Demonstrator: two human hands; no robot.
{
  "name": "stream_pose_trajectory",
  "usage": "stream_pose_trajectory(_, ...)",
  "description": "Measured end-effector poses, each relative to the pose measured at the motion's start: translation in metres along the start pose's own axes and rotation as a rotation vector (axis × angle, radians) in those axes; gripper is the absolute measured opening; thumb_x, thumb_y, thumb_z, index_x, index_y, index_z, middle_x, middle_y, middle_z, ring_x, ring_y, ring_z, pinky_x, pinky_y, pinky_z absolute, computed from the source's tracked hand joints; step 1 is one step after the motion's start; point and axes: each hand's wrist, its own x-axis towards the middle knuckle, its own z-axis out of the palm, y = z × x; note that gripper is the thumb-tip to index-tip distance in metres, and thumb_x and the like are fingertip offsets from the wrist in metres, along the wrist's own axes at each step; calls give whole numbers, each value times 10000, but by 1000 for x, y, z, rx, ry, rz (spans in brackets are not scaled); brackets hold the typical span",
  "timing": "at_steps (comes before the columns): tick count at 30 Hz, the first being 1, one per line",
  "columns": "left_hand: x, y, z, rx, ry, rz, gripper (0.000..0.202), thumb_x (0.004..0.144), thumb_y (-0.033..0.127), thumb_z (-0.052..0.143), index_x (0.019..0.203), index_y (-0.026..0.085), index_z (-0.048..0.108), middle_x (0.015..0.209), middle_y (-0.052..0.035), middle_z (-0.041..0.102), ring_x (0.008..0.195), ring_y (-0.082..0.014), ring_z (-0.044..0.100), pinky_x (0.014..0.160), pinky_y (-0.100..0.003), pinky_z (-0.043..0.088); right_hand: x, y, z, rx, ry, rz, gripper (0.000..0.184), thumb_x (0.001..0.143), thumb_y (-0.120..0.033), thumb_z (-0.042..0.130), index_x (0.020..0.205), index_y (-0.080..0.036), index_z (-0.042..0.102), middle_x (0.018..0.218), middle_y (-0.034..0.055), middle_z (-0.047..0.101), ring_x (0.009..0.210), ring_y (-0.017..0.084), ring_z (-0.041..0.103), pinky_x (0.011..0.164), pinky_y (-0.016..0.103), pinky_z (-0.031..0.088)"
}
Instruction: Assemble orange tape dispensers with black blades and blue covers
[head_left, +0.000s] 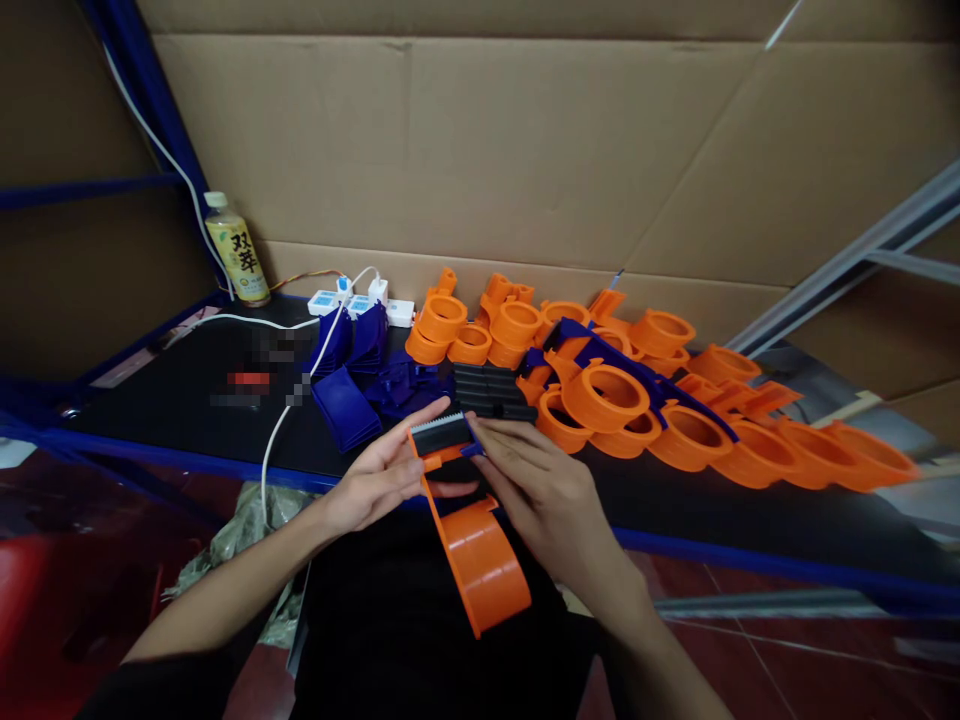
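In front of my body I hold an orange tape dispenser (pixel 487 565), its round hub hanging down and its head turned up. A toothed metal blade (pixel 437 424) runs along the head above a black roller (pixel 442 436). My left hand (pixel 379 480) is closed around the left side of the head, thumb in front. My right hand (pixel 551 490) is closed at the head's right side, fingers pressed on a small blue plastic piece (pixel 472 449) there. How far that piece is seated in the dispenser is hidden by my fingers.
Behind my hands are stacked blue plates (pixel 346 408), black rollers (pixel 491 390) and several orange dispenser frames (pixel 690 437) with a long blue part (pixel 637 372) across them. A white power strip (pixel 401 313), a drink bottle (pixel 238 255) and a hanging white cable (pixel 279 425) are left.
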Motion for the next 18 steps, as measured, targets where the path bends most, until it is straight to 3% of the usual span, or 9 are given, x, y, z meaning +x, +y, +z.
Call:
stream_pose_trajectory(5,0,0,-5,64,-3,-20,856,663,365,901,1430,192,560,1271,-176,680,1104,-344,678,990,-501,510,4,5,-26,196,-41,74,357,927,-216,672,1272,-304,692,1332,45,644,1235,221,592,1040,407,507)
stream_pose_trajectory(9,-3,-4,-10,89,23,-31,819,552,394,946,1290,163,677,1219,-163,690,1009,-314,691,967,-465,513,14,15,-28,413,-121,121,258,971,-230,605,1180,-301,738,1187,32,711,1095,176,665,946,325,535)
stream_pose_trajectory(13,-3,-8,-16,93,50,-51,815,466,349,972,1214,167,704,1094,-110,699,957,-267,674,969,-427,503,45,28,-8,406,-32,200,232,1001,-277,557,1104,-237,761,1091,44,752,977,168,692,864,293,524)
stream_pose_trajectory(18,-1,-13,-13,38,-120,-85,880,352,498,978,1095,133,679,979,-109,658,890,-292,675,879,-462,536,109,28,39,170,-265,37,229,984,-311,584,1075,-211,769,1048,53,756,913,168,671,783,274,465)
